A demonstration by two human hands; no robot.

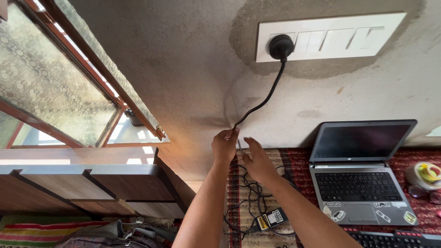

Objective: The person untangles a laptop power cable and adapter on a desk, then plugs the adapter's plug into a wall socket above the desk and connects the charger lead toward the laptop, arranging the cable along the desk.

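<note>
**Hands on a black power cable below a wall socket**

Left hand [224, 146]: raised against the wall, fingers closed in a pinch around the black power cable [266, 98], gripping it at its lower visible stretch, just above the table edge.

Right hand [258, 161]: just beside the left and slightly lower, fingers spread and loosely extended, palm turned toward the cable. Whether the fingertips touch the cable cannot be told; nothing is clasped in it.

Black power cable: thin, dark, rising in a gentle curve from the left hand's pinch up to a round black plug [281, 46], which sits in the leftmost socket of a white switch plate [349, 36] on the rough grey wall.

Below the hands: a loose tangle of black cords [250, 193] lying on a red patterned table cover [294, 163], with a black power adapter [268, 219] bearing a yellow and white label at its near end.

Right of the hands: an open grey laptop [360, 170], screen dark, stickers on the palm rest; a roll of tape [425, 174] at the far right; a black keyboard [395, 239] at the lower edge.

Left of the hands: an open window with a wooden frame [87, 87] and patterned glass.
</note>
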